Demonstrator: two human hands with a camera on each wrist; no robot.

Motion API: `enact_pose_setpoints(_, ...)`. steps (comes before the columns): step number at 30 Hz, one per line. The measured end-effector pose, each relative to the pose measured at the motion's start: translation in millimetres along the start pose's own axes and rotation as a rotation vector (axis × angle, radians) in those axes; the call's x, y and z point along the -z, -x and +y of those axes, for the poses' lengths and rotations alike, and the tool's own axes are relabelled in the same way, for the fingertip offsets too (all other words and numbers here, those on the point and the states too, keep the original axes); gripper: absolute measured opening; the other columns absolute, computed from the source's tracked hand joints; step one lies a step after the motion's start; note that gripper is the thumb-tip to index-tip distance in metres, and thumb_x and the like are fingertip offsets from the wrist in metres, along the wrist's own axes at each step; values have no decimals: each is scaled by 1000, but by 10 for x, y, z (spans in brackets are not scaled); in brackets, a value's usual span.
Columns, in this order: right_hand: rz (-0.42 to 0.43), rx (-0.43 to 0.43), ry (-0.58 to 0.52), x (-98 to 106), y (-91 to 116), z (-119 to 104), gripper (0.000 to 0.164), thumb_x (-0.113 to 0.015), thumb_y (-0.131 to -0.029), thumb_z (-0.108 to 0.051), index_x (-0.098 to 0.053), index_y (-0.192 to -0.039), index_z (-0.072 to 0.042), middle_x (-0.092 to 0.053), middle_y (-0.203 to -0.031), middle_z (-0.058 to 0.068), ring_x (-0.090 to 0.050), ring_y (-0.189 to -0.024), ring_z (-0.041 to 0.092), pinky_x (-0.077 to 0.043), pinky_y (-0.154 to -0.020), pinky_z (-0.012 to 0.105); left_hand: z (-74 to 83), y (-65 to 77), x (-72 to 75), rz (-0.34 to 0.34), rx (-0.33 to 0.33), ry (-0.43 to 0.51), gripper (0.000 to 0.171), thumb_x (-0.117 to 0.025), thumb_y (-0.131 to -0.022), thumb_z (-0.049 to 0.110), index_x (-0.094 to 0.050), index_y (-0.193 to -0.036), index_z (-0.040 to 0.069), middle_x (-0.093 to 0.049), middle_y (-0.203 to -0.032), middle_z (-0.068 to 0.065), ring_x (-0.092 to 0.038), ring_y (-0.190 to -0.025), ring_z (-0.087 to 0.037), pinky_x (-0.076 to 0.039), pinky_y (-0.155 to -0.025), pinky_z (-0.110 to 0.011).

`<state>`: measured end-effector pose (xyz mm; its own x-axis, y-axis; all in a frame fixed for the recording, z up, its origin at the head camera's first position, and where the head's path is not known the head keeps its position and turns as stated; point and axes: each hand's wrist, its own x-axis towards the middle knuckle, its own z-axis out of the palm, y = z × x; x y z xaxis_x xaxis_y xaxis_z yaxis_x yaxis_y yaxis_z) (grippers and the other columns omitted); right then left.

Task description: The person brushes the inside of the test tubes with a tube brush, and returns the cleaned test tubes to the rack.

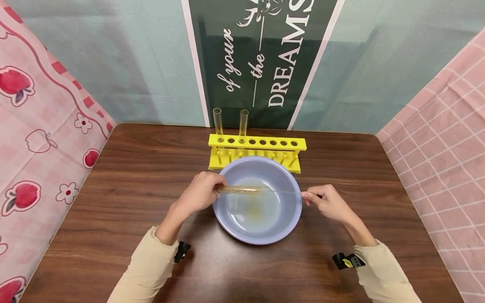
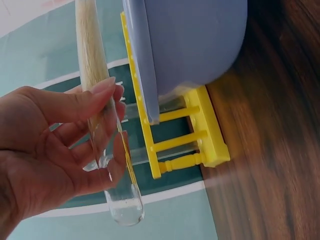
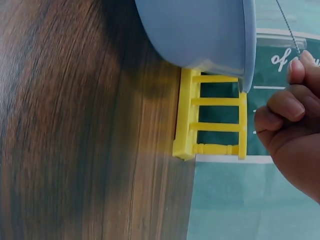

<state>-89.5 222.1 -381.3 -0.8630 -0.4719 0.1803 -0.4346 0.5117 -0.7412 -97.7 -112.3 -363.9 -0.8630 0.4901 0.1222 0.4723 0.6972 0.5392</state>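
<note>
My left hand point(image 1: 202, 190) grips a glass test tube point(image 1: 236, 190) held level over the blue basin point(image 1: 261, 241). In the left wrist view, the thumb and fingers curl round the tube near its rounded closed end point(image 2: 126, 212). Pale bristles of a test tube brush point(image 2: 92, 47) fill the tube further along. On the other side of the basin, my right hand point(image 1: 326, 203) pinches the end of the brush's thin twisted wire handle point(image 3: 287, 22) between thumb and finger. The wire runs straight across the basin into the tube's mouth.
Shallow water with a yellowish patch point(image 1: 255, 212) lies in the basin. Right behind it stands a yellow rack point(image 1: 261, 144) with two upright glass tubes point(image 1: 243, 124) at its left part. The brown wooden table point(image 1: 113, 210) meets a printed cloth backdrop point(image 1: 151, 63) at the back.
</note>
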Motion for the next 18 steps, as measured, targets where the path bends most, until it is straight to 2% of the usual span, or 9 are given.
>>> enact_pose_setpoints(4,-21,-32,-2,-1,-18,-203,32,-55,-83,11,-52,-57,-7,-44,-54,-11,-29,-49,-1,-26,-41,22,49,-19,-54,20,-14,-5,29,-52,-64,-17,-66,-76,4,-59,-70,-2,-55,-66,-16,-46,-59,-31)
enact_pose_setpoints(9,-27,-67,2,-10,-29,-298,29,-56,-84,9,-53,-57,-2,-43,-53,-9,-28,-48,-1,-26,-41,21,107,-37,-118,20,-15,1,28,-52,-65,-17,-66,-77,4,-59,-70,-2,-55,-68,-18,-46,-61,-31)
enact_pose_setpoints(15,-42,-87,-39,-79,-62,-307,32,-54,-86,7,-52,-56,-2,-41,-50,-9,-28,-46,-1,-26,-41,21,176,-79,-167,57,-57,-30,32,-48,-64,-20,-64,-73,6,-57,-67,-1,-53,-66,-16,-45,-61,-31)
enact_pose_setpoints(18,-50,-126,-66,-126,-73,-205,34,-52,-88,4,-52,-55,-2,-40,-50,-9,-29,-46,1,-26,-42,22,204,-103,-190,79,-79,-48,32,-48,-64,-20,-63,-72,7,-59,-68,0,-55,-68,-17,-46,-62,-32)
